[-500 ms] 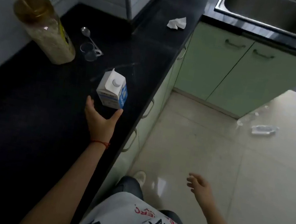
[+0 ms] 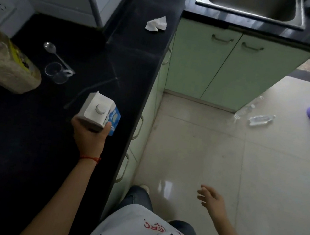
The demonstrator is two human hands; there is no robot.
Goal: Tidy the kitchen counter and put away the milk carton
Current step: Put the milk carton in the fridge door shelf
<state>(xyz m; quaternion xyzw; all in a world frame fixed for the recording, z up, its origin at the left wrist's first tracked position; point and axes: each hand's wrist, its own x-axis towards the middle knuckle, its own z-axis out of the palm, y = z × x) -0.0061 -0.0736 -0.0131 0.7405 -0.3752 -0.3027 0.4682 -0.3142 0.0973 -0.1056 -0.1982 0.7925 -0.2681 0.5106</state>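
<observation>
The left hand (image 2: pixel 89 137) now grips the milk carton (image 2: pixel 100 111) from its near side, fingers wrapped round it, where half a second ago it only reached toward it open. The carton stands near the desk (image 2: pixel 22 157) edge, so carrying it away looks next. The right hand (image 2: pixel 212 200) hangs relaxed, holding nothing. Beyond the left hand lie a spoon (image 2: pixel 54 52), glass (image 2: pixel 55 72) and crumpled tissue (image 2: pixel 157 23).

The milk carton (image 2: pixel 100 113) is a gabled box, white on top with a round white screw cap that is closed, and a blue printed side. It stands tilted over the black worktop (image 2: pixel 22 157), near its front edge, gripped at the base by the left hand (image 2: pixel 90 137).
</observation>
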